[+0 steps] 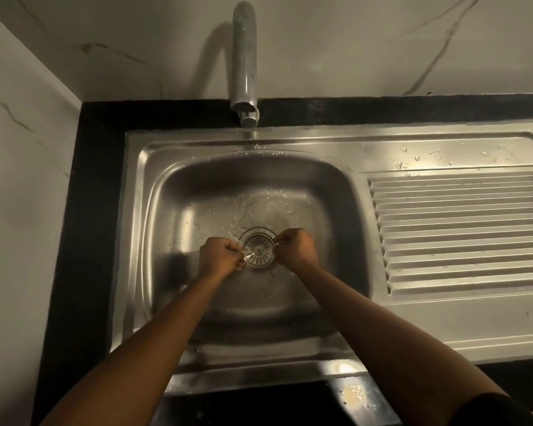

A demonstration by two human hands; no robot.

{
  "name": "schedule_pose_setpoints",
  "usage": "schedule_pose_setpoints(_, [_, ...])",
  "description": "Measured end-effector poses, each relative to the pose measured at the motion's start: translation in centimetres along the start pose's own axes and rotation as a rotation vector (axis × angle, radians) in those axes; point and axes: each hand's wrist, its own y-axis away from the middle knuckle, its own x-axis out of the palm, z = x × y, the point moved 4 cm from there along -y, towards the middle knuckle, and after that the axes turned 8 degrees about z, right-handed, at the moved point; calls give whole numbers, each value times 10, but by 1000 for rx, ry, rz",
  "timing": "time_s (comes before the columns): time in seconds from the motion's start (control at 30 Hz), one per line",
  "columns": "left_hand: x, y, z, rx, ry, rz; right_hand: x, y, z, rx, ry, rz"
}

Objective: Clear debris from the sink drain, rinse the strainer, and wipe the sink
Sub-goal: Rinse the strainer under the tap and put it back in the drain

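Note:
A round metal strainer [258, 249] with radial slots sits at the drain in the middle of the wet steel sink basin [197, 192]. My left hand [221, 255] pinches the strainer's left rim, fingers curled. My right hand [296, 245] pinches its right rim the same way. Both forearms reach in from the front edge. Whether the strainer is seated in the drain or lifted slightly, I cannot tell. No debris shows on it.
A chrome tap [244, 63] curves over the back rim of the basin, with no water running. A ribbed drainboard [459, 232] with water drops lies to the right. Black countertop [86, 210] borders the sink, and marble-look walls stand behind and to the left.

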Motion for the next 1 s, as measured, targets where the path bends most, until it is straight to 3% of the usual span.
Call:
schedule_pose_setpoints(0.53, [16,-24,2,23,-334,-92,20,-28,-13,-10,175,-74])
schedule_pose_setpoints(1.0, [0,7,-18,147,-222,-85,0,9,8,-194,177,-62])
